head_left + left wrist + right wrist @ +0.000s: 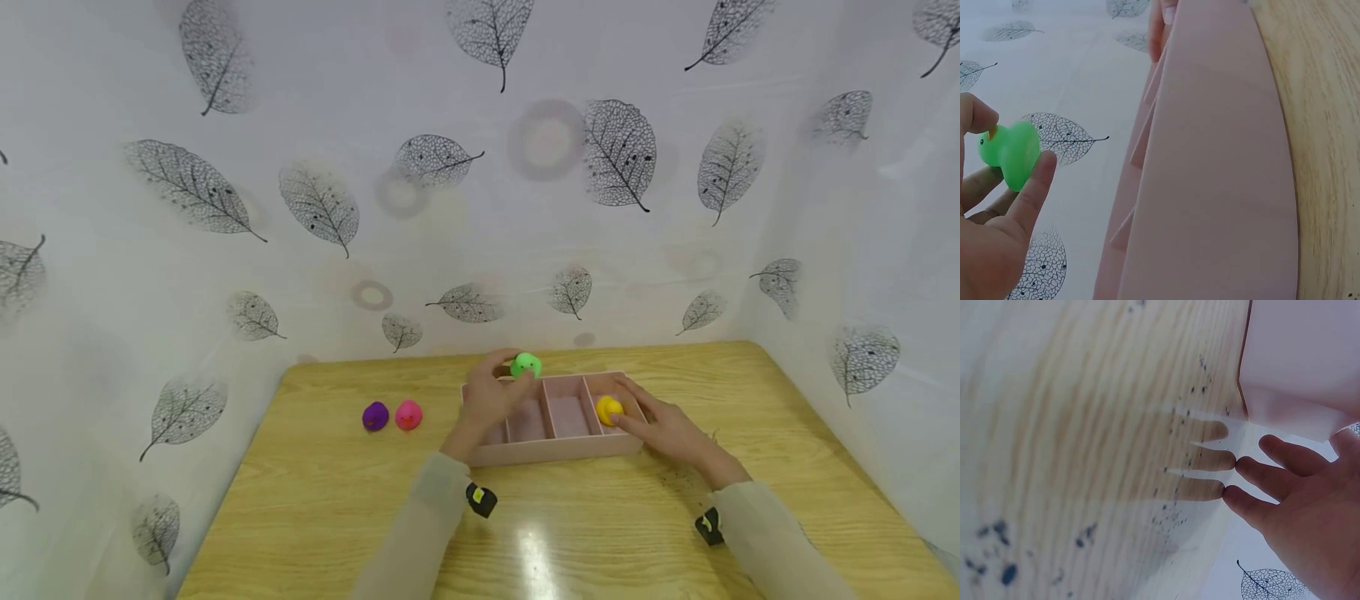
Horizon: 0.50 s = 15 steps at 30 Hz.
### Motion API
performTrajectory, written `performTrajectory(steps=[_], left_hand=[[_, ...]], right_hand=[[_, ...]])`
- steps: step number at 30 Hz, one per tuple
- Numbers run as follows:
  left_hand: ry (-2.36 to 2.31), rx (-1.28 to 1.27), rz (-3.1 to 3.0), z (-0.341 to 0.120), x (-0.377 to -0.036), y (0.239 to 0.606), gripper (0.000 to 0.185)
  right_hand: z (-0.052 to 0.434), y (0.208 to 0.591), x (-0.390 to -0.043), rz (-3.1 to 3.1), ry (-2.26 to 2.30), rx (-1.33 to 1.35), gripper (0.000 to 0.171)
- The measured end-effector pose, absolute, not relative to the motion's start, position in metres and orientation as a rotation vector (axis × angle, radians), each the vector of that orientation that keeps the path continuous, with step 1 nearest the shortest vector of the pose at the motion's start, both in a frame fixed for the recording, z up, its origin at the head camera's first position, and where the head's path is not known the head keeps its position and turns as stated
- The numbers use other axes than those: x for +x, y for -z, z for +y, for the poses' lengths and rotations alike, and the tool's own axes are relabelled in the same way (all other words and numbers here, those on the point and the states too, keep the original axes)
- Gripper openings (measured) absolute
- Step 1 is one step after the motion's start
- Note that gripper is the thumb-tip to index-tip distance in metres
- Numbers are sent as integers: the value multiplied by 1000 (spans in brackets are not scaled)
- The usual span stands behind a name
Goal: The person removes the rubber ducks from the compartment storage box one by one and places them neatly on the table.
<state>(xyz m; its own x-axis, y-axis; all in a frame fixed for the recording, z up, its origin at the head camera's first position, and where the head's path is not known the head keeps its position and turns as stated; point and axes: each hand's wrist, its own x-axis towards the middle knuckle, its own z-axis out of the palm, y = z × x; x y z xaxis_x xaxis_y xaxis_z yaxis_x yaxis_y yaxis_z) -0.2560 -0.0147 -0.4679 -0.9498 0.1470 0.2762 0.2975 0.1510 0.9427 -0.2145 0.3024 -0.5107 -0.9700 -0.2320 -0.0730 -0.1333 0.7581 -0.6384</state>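
My left hand (491,404) pinches a green rubber duck (527,365) between thumb and fingers, above the back rim of a pink divided box (555,450). In the left wrist view, this green duck (1017,153) lies sideways between the fingertips. My right hand (671,429) is at the box's right end. Its thumb reaches over the wall beside a yellow rubber duck (609,410) in the rightmost compartment; contact is unclear. Several right fingers (1272,478) extend outside the box, close to the tabletop, in the right wrist view.
To the left of the box, a purple rubber duck (375,416) and a pink rubber duck (408,415) sit side by side on the wooden table (315,500). Behind the table hangs a white curtain (495,233) printed with leaves. Dark specks mark the wood near my right hand.
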Motion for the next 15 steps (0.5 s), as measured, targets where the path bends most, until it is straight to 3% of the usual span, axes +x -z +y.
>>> performTrajectory(steps=[15], left_hand=[[2018, -415, -2151, -45, -260, 472, 40]], right_hand=[[304, 511, -215, 2792, 1016, -285, 83]])
